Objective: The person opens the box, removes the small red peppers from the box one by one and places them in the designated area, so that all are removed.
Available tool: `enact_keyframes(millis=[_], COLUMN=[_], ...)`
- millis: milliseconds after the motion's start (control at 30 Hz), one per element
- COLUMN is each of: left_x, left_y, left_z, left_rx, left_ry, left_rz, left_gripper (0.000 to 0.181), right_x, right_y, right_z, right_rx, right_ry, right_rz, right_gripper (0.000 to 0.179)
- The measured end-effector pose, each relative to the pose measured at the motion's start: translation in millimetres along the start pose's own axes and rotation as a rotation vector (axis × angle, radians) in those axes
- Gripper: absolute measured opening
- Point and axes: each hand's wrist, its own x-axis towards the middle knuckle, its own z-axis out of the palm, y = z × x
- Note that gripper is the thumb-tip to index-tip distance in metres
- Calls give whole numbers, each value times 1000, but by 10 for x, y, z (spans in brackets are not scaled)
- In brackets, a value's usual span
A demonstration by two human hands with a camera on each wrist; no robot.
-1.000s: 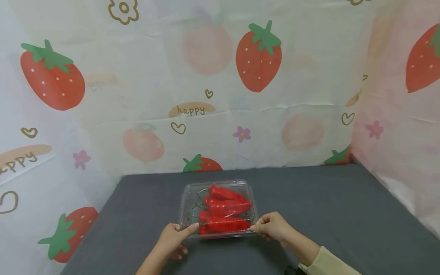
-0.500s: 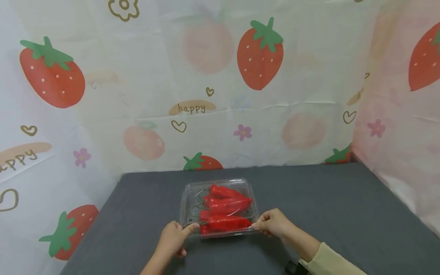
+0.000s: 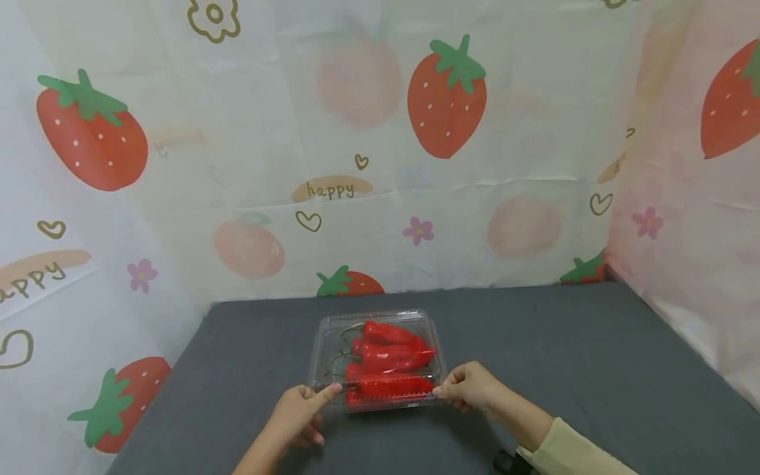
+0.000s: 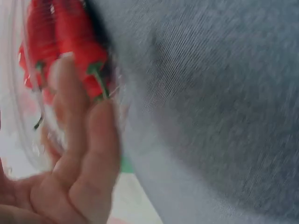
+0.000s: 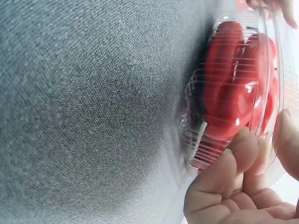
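A clear plastic clamshell box [image 3: 380,315] with several red peppers [image 3: 394,357] inside sits on the dark grey cloth in the head view. Long green stems point left. At its front left corner is my left hand [image 3: 297,415], thumb on the rim and the other fingers lower down. The left wrist view shows those fingers [image 4: 100,140] bent beside the box wall, close to the pepper stems. My right hand [image 3: 472,388] pinches the rim at the front right corner. In the right wrist view, thumb and fingers [image 5: 243,149] meet at the ribbed plastic edge.
A dark grey cloth [image 3: 534,343] covers the table. Behind it and on both sides hang pale sheets [image 3: 267,132] printed with strawberries, hearts and flowers. A small black object [image 3: 505,462] shows by the right sleeve [image 3: 570,452].
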Motion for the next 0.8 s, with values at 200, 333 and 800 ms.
enact_keyframes(millis=[200, 333, 800], left_x=[56, 102, 198], left_y=[-10, -53, -229], left_z=[-261, -413, -310], left_rx=[-45, -87, -170], left_ry=[-252, -347, -216], left_rz=[-25, -36, 105], left_gripper=[46, 44, 48], right_x=[4, -3, -66], right_y=[6, 4, -76], right_z=[-12, -23, 38], right_rx=[-20, -13, 2], right_ry=[-24, -38, 86], right_rz=[11, 21, 50], right_gripper=[22, 21, 13])
